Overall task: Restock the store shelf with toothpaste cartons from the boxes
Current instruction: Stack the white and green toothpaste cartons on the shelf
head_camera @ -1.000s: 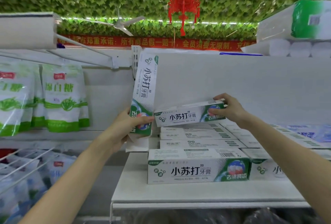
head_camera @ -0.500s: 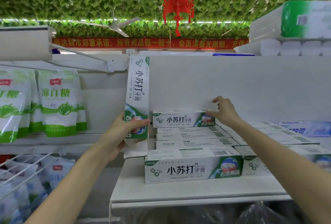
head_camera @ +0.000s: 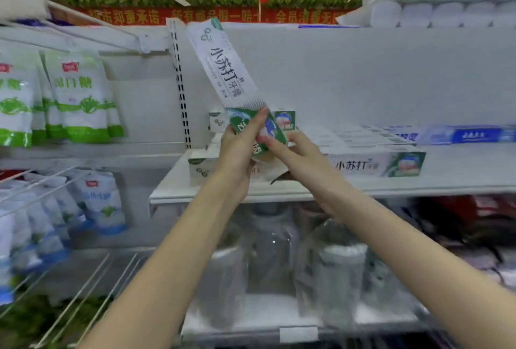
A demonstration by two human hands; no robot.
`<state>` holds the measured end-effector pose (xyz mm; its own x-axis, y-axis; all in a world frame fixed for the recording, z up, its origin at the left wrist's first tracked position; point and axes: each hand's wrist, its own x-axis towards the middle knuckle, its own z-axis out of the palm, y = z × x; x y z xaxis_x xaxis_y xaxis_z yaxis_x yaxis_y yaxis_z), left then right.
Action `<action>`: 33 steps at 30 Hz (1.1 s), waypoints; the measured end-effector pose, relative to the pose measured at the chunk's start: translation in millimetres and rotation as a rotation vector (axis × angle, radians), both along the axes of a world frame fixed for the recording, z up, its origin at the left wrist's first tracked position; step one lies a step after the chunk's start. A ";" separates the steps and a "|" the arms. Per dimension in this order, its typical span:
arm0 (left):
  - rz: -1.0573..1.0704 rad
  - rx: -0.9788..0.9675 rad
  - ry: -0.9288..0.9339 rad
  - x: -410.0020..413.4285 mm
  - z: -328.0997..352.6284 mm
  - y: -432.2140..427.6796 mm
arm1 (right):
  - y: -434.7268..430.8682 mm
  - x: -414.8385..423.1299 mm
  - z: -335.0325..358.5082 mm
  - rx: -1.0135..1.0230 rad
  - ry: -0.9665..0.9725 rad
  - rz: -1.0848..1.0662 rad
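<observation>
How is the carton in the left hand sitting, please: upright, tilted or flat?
Tilted: the carton leans top-left; the left hand grips its lower end.
</observation>
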<state>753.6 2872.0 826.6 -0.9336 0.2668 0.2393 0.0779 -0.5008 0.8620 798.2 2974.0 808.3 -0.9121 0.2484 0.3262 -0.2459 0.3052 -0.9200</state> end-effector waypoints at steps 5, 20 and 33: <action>0.026 -0.013 -0.067 72.3 -41.4 25.1 | 21.0 66.8 -39.0 -0.203 -0.006 0.048; 0.464 -0.591 -0.305 203.9 -306.2 -60.5 | 123.5 223.4 -295.5 -0.122 -0.646 0.088; -0.752 -1.731 -0.051 178.8 -513.6 -81.9 | 37.1 212.2 -533.4 -0.216 -0.983 0.385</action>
